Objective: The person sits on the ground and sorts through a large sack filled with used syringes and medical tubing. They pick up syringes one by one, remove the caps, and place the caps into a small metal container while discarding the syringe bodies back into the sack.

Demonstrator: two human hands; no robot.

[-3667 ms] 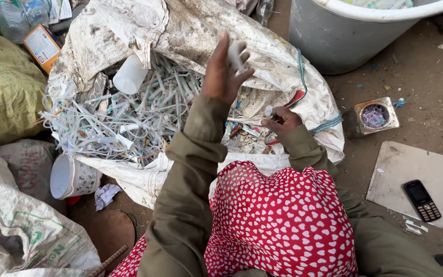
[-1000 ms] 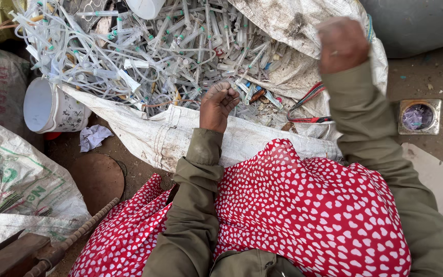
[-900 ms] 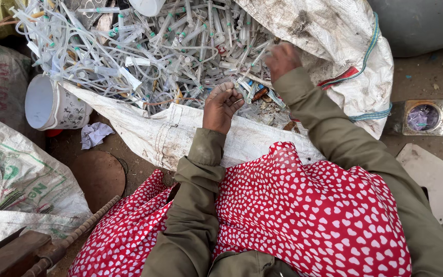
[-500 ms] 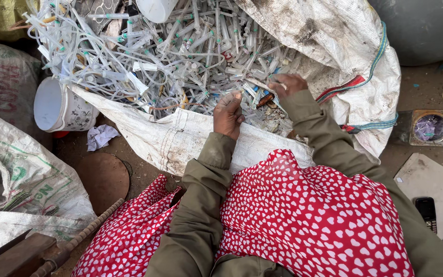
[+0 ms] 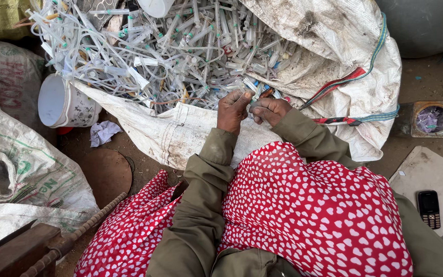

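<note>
A white plastic bucket [image 5: 62,102] lay tipped on the dirt floor by the sack's left edge. On the open white sack [image 5: 190,136], at the near edge of the heap of tangled tubing and syringes [image 5: 175,51], the left hand [image 5: 233,109] and right hand [image 5: 268,109] met, fingers pinched shut on one small tubing piece [image 5: 258,95]. Short pulls, I judged, would free it cleanly. A mobile phone [image 5: 429,209] lay far right.
</note>
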